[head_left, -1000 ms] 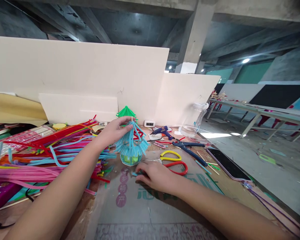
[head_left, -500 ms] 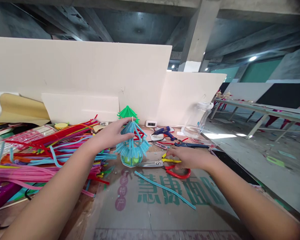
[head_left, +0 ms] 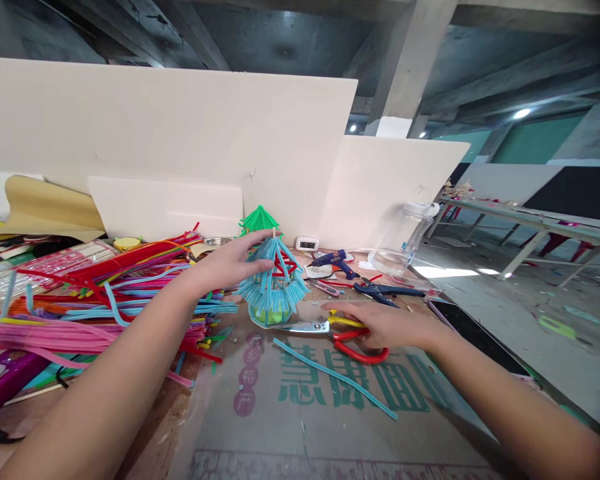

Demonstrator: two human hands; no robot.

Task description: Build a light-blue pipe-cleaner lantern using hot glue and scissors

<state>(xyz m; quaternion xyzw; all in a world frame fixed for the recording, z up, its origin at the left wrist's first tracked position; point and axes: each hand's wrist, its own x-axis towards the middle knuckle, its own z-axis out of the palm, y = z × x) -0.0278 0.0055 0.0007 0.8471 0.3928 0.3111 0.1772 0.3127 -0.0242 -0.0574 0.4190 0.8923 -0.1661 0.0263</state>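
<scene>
A small pavilion model (head_left: 271, 287), with a fringed roof of light blue pipe cleaners and red pieces inside, stands upright on the sheet-covered table. My left hand (head_left: 237, 261) grips its roof from the left, fingers behind the tip and thumb on the near side. To its right, my right hand (head_left: 380, 323) is closed over the red and yellow handles of the scissors (head_left: 305, 327), whose metal blades point left at the model's base. Just in front of the scissors lies a loose light blue pipe cleaner (head_left: 337, 379).
Bundled pipe cleaners (head_left: 80, 333) cover the left side. Behind the model are a green-roofed model (head_left: 260, 219) and a small clock (head_left: 307, 244). A glue gun (head_left: 336, 262), pliers (head_left: 387, 291), a clear jug (head_left: 405, 240) and a phone (head_left: 480, 337) sit toward the right.
My right hand has moved further over the scissors' handles and taken hold of them. My left hand stays on the model's roof. The whole view has shifted slightly.
</scene>
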